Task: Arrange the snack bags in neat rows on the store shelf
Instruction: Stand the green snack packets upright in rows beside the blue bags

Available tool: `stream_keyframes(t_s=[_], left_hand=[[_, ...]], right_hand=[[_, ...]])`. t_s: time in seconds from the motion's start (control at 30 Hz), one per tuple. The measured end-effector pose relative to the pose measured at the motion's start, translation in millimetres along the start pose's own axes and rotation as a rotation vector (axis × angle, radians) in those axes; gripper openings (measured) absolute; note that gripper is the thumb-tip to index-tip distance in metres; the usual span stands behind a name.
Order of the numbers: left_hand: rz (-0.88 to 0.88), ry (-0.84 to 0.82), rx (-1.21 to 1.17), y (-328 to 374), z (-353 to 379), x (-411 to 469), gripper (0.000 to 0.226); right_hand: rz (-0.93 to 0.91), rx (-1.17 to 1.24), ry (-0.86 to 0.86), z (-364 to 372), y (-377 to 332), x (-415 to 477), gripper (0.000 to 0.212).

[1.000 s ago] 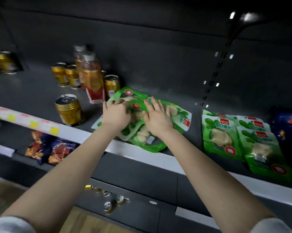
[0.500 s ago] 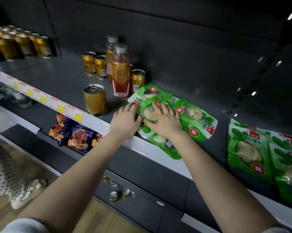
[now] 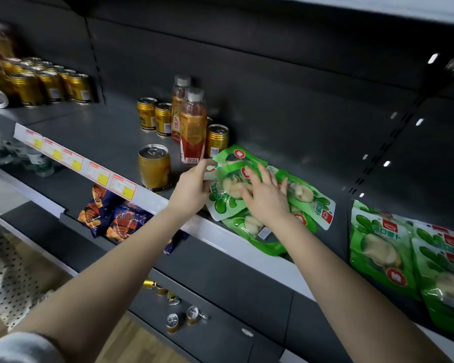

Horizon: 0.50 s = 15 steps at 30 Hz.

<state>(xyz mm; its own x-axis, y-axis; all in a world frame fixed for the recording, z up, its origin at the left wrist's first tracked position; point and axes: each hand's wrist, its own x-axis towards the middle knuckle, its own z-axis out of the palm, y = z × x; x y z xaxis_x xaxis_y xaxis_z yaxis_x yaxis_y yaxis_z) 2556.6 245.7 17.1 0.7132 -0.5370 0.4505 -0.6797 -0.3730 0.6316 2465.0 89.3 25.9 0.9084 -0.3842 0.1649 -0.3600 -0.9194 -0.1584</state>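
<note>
Now left hand (image 3: 192, 188) pinches the top green bag (image 3: 227, 196) by its edge, no longer pressing — right hand (image 3: 266, 200) flat, fingers spread, on the pile (image 3: 312, 203) — rows unfinished.

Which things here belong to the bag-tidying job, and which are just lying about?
Job: green bag pile, pinched by left hand, pressed by right hand; green bags at right.
Lying about: gold can; bottles; can row far left.

Shop — price-tagged shelf (image 3: 95, 142) of cans (image 3: 154, 167)
</note>
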Motion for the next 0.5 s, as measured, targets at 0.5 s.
stream_keyframes(t_s=[0.5], left_hand=[[0.129,0.132,-0.169,39,-15,34,0.044]], right_hand=[[-0.121,0.068,0.308,-66,-7,21,0.024]])
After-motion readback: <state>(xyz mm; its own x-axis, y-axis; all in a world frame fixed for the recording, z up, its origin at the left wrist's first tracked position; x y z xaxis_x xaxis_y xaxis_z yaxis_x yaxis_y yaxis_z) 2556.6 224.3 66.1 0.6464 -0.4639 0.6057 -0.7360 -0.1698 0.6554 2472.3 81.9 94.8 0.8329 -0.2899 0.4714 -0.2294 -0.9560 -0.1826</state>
